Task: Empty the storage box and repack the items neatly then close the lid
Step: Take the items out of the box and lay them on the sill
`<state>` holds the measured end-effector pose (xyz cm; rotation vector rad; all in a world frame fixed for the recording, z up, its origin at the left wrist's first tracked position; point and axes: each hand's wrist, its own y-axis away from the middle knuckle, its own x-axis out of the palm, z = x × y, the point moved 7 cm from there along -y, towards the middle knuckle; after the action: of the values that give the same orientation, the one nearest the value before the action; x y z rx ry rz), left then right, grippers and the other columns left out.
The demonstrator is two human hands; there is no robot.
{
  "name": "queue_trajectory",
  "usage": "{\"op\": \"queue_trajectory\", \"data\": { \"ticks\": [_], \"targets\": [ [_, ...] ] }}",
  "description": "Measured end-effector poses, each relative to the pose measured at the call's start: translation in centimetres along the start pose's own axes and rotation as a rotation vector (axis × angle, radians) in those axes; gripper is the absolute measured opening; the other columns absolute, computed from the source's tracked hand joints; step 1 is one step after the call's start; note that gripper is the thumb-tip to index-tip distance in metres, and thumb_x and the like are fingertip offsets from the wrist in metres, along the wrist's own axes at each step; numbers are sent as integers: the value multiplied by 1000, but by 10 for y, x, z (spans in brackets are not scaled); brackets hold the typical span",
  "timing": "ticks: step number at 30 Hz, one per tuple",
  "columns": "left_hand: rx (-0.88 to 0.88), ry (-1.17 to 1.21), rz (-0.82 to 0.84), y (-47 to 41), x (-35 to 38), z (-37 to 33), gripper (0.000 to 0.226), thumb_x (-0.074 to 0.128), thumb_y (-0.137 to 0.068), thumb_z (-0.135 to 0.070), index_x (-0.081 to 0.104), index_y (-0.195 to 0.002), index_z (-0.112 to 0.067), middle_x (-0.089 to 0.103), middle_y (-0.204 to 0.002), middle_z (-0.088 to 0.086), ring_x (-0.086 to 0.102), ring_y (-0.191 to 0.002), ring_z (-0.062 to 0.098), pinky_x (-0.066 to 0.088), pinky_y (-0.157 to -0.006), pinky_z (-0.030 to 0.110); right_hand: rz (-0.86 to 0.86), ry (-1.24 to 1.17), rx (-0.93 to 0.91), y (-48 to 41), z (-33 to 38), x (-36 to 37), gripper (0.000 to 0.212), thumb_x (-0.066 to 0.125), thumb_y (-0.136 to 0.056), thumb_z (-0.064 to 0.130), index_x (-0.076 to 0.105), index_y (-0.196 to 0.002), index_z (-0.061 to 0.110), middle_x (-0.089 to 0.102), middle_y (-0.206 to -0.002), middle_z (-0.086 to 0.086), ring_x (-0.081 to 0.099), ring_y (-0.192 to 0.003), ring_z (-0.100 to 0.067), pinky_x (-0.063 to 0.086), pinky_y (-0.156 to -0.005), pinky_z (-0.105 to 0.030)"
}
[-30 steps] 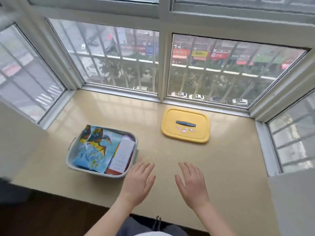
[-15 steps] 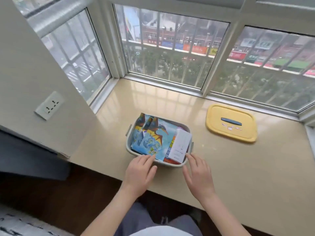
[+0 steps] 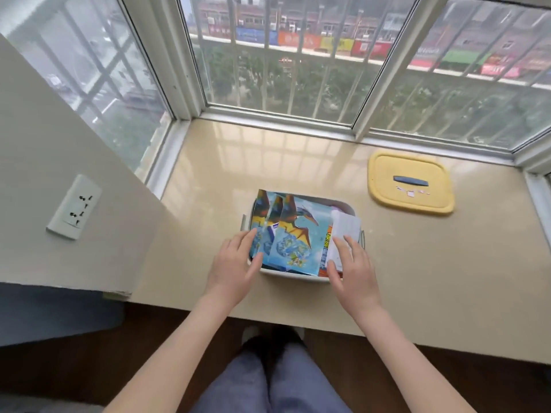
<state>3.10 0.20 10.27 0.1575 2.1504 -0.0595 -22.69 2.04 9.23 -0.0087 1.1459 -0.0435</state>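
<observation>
On the table, the storage box lies just ahead of both hands, its items' long axes running away from the person: left hand touches the blue packets, right hand rests on what seems a white carton (both grips open, fingers straight).

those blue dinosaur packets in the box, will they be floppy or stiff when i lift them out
Probably floppy: the dinosaur packets look like thin pouches, their tops poking unevenly past the storage box rim. Likely light, being so thin. The smooth printed faces may slip, since several overlap loosely.
</observation>
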Motion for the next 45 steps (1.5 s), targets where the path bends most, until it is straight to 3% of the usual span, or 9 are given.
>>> {"op": "queue_trajectory", "data": {
  "ticks": [4,9,18,23,26,28,32,38,45],
  "targets": [
    [-80,89,92,-34,47,7,56,54,-98,-30,38,-148,-12,44,-145,4,40,-133,18,36,-110,33,46,47,117,-25,-39,32,55,48,-90,39,55,-135,9,51,-137,-23,49,-126,-40,45,-98,-49],
    [-264,176,222,-56,116,27,65,63,-93,-31,33,-149,-16,41,-143,2,40,-131,17,37,-105,30,175,145,271,-45,-78,76,68,66,-88,42,41,-148,19,30,-153,-24,35,-135,-41,34,-108,-49],
    [-487,366,221,-55,153,33,72,67,-91,-14,27,-150,-24,47,-143,-2,47,-129,15,42,-103,30,190,38,423,-48,-96,101,72,65,-87,44,29,-150,40,22,-149,-25,35,-113,-41,38,-102,-49],
    [-556,418,229,-52,151,27,52,63,-92,-7,40,-136,-20,59,-115,0,58,-104,14,43,-67,9,224,31,387,-41,-87,106,74,63,-88,43,25,-151,43,32,-137,-26,38,-111,-40,40,-100,-48],
    [-542,399,211,-50,151,28,25,60,-95,-11,52,-119,-13,57,-106,-4,56,-104,17,37,-71,15,239,4,394,-39,-83,108,76,63,-87,45,19,-149,48,32,-136,-22,41,-114,-36,44,-99,-46],
    [-553,425,206,-50,150,29,26,57,-97,-12,51,-122,-11,55,-111,-7,52,-105,12,37,-79,19,231,-32,412,-38,-82,109,79,64,-85,45,15,-147,51,35,-132,-19,44,-109,-34,47,-95,-44],
    [-604,476,172,-49,143,34,31,56,-98,-11,50,-128,-9,50,-114,-9,44,-106,5,38,-85,23,203,-80,433,-43,-85,104,77,67,-83,40,27,-149,46,35,-133,-17,41,-114,-33,41,-99,-41],
    [-614,618,105,-49,120,40,16,58,-96,-9,50,-107,-17,63,-116,-3,61,-108,12,53,-73,18,68,-118,376,-50,-75,73,71,71,-80,32,44,-146,33,39,-135,-20,39,-124,-35,37,-104,-41],
    [-521,747,120,-47,87,12,41,63,-93,-8,44,-124,-29,71,-102,-2,70,-87,8,57,-70,24,-89,-156,422,-25,-69,28,72,73,-79,30,45,-145,32,42,-133,-22,41,-123,-38,41,-101,-45]
  ]
}}
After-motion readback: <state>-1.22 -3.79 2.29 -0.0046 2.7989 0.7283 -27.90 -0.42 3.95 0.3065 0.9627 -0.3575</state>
